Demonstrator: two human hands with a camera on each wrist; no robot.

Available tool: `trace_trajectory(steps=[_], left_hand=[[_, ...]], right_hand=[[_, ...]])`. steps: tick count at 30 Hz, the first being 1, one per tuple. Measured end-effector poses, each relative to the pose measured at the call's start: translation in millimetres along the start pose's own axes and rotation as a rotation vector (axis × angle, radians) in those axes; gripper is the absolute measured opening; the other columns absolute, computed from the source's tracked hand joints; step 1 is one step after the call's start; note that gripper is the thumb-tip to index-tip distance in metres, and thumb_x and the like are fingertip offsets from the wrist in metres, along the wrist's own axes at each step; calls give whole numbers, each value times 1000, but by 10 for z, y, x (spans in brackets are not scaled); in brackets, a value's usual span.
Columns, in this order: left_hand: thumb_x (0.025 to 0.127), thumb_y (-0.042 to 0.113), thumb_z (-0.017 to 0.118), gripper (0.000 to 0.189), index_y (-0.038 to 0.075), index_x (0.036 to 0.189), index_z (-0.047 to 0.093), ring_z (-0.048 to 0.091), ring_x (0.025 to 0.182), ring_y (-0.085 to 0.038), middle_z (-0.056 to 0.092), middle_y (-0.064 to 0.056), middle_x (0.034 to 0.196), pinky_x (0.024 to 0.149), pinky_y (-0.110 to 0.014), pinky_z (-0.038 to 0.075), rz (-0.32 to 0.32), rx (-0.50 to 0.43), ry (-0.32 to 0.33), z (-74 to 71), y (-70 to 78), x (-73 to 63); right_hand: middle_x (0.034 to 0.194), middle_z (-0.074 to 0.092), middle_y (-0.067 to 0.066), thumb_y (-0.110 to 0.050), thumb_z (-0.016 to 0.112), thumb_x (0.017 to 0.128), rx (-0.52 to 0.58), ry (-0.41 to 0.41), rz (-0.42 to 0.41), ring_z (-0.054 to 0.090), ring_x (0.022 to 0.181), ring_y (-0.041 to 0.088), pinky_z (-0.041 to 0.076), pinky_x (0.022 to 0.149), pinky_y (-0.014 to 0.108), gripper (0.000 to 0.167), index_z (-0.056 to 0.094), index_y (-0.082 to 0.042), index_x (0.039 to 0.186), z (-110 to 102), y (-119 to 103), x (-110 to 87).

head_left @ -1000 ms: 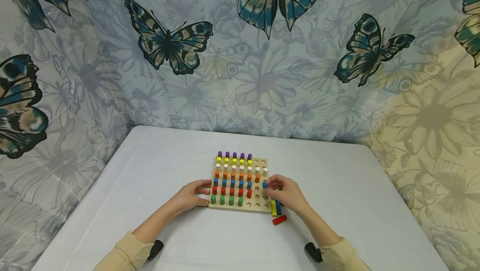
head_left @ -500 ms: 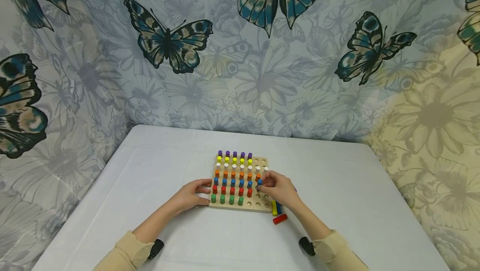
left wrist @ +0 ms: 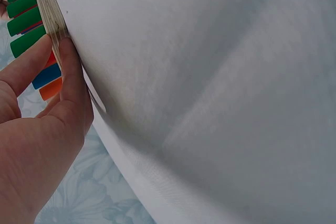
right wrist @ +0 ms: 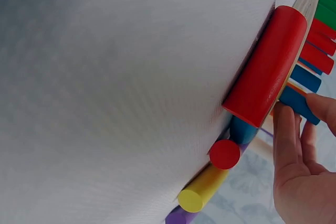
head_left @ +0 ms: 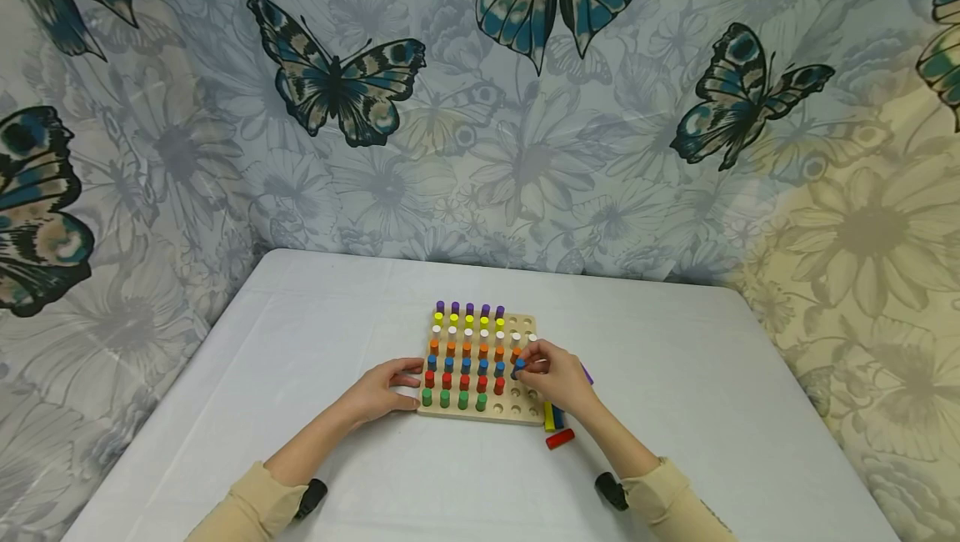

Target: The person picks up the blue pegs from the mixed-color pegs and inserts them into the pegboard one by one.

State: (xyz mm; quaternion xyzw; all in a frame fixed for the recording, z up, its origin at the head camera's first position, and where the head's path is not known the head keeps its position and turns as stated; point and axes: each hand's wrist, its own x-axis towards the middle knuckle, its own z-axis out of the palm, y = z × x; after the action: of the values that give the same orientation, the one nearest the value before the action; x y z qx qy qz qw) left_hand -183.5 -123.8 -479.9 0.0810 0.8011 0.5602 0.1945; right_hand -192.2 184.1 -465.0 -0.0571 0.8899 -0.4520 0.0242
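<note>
A wooden pegboard (head_left: 480, 415) lies on the table, set with rows of coloured pegs. My left hand (head_left: 384, 390) holds the board at its near left corner; the left wrist view shows thumb and fingers at its edge beside the green pegs (left wrist: 25, 19). My right hand (head_left: 558, 377) pinches a blue peg (right wrist: 299, 103) between thumb and fingers. That peg stands upright at the blue row, right of the other blue pegs (head_left: 467, 365); whether its lower end is fully in the hole cannot be seen.
Loose pegs lie right of the board: a red peg (head_left: 559, 439), a yellow peg (right wrist: 203, 186), a blue one (head_left: 558, 417) and a purple one (right wrist: 181, 215). A second red peg (right wrist: 224, 154) shows end-on. White cloth covers the table (head_left: 360, 475); a butterfly-patterned wall (head_left: 480, 192) stands behind.
My right hand has moved slightly left with the blue peg, bringing it to the blue row, and has then stayed nearly still. The left hand has kept its place at the board.
</note>
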Motion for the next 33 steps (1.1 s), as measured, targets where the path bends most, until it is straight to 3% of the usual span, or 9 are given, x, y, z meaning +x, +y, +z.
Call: trace_trajectory(steps=[33], left_hand=[[79,-3,76,68,-3,141,47,56,115,-29,53,-18,136,85,-34,52,3,8,3,4,11,-21]], right_hand=[[94,68,3,-4,75,83,6,-25,-33,63,85,15,54,78,30,19,65,-7,99,-11,16,-5]])
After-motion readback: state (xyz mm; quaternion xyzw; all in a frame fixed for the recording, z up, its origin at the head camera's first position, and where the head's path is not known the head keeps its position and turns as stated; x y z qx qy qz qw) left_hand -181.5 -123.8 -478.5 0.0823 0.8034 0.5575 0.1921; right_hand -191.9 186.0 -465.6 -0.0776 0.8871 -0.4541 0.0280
